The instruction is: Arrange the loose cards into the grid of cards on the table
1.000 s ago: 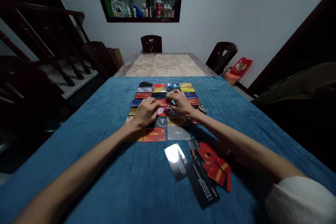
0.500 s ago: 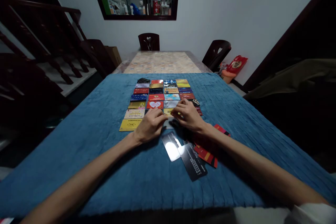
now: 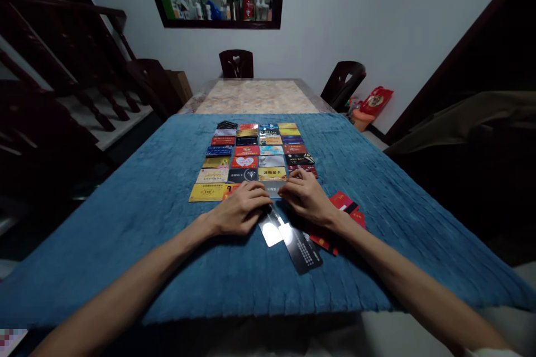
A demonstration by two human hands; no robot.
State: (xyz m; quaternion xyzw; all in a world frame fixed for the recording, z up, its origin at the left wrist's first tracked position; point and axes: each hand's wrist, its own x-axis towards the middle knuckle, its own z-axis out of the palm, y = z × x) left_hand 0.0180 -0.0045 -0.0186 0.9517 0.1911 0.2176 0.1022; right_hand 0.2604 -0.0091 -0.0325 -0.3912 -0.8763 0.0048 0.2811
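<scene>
Cards lie in a neat grid of columns on the blue cloth. In the nearest row a grey card [image 3: 273,188] sits between my two hands, below a yellow card [image 3: 272,173]. My left hand [image 3: 242,207] is closed, fingers curled, its fingertips at the card's lower left edge; it partly covers an orange-and-yellow card [image 3: 229,191]. From the other side, the bent, closed fingers of my right hand [image 3: 307,196] meet the grey card's right edge. Just nearer to me lie a shiny grey card [image 3: 271,232] and an overlapping dark card [image 3: 302,251]. Red cards [image 3: 344,201] are spread beside and beneath my right wrist.
The blue cloth [image 3: 159,189] covers the near part of a long table with a patterned top [image 3: 255,95]. Chairs [image 3: 343,86] stand around its far end. A wooden railing [image 3: 79,67] is at left, a red bag [image 3: 377,100] on the right.
My right hand has shifted slightly right and nearer, uncovering the dark and red cards in the right column. More of the grey card shows between my hands. The view has tilted slightly.
</scene>
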